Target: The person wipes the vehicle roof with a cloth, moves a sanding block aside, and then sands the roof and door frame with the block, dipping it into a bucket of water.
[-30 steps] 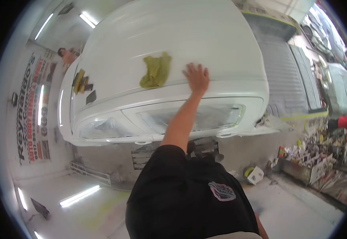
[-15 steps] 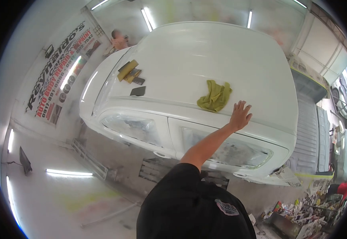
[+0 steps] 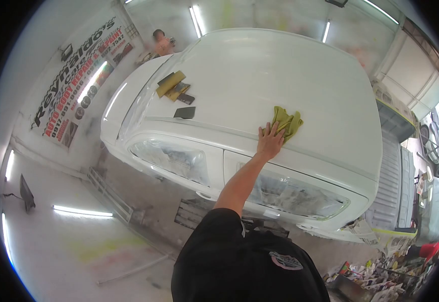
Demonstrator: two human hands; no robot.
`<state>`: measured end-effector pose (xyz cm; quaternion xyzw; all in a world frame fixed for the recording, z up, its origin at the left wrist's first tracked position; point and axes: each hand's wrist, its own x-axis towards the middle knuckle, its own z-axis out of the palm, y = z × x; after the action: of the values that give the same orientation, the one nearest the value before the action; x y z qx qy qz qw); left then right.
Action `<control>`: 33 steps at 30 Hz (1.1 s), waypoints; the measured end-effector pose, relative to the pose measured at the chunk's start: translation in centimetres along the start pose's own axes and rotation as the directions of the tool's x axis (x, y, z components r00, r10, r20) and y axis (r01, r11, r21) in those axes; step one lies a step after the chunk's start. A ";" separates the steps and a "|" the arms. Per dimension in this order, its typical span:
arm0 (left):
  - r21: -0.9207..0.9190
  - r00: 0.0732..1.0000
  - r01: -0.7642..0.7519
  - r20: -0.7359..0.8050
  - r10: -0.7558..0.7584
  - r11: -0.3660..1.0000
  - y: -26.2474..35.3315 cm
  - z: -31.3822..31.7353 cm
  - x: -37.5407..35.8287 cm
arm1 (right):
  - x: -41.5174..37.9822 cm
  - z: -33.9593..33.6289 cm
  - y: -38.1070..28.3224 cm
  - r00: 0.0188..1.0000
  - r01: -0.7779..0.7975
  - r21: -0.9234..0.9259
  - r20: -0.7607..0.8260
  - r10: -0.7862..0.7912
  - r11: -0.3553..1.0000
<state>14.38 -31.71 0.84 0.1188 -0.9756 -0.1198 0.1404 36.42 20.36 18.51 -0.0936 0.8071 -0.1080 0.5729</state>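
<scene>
My left hand lies on the near edge of the white car roof, palm down with its fingers spread. The fingertips touch the left side of a crumpled olive-green cloth, and part of the cloth is hidden behind them. My left arm reaches out over the side windows. My right hand is out of view.
Sanding blocks and a dark flat pad rest on the roof's left part. Plastic film covers the side windows. Another person stands beyond the car's front. Cluttered supplies fill the lower right.
My left hand has moved left across the roof edge onto the cloth. The cloth looks more bunched up than before. The camera view has shifted slightly.
</scene>
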 end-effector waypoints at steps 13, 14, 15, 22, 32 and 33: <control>-0.090 0.977 0.037 -0.207 -0.055 0.995 1.4 -1.2 -1.0 | -2.8 0.4 5.5 0.996 0.029 -0.051 0.091 -0.024 0.998; -0.079 0.979 0.035 -0.200 -0.050 0.996 1.8 -1.4 -0.5 | -2.9 0.0 6.0 0.995 0.030 -0.052 0.102 -0.025 0.998; -0.070 0.979 0.040 -0.195 -0.053 0.997 1.8 -1.8 -1.0 | -2.8 -0.1 6.2 0.994 0.027 -0.058 0.107 -0.021 0.998; -0.068 0.969 0.094 -0.224 -0.108 0.993 1.7 -1.1 -0.8 | -1.6 -3.5 7.6 0.989 0.028 -0.127 0.149 -0.009 0.991; -0.035 0.949 0.172 -0.263 -0.175 0.984 2.0 -1.2 -0.8 | 0.0 -6.6 7.6 0.977 0.061 -0.200 0.211 -0.018 0.978; -0.033 0.949 0.171 -0.264 -0.174 0.985 2.0 -1.2 -0.7 | 0.1 -6.8 7.6 0.976 0.067 -0.206 0.218 -0.021 0.976</control>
<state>15.04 -29.87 2.35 0.2180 -0.9332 -0.1191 0.2596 29.73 28.09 18.46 -0.1831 0.7453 -0.0231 0.6406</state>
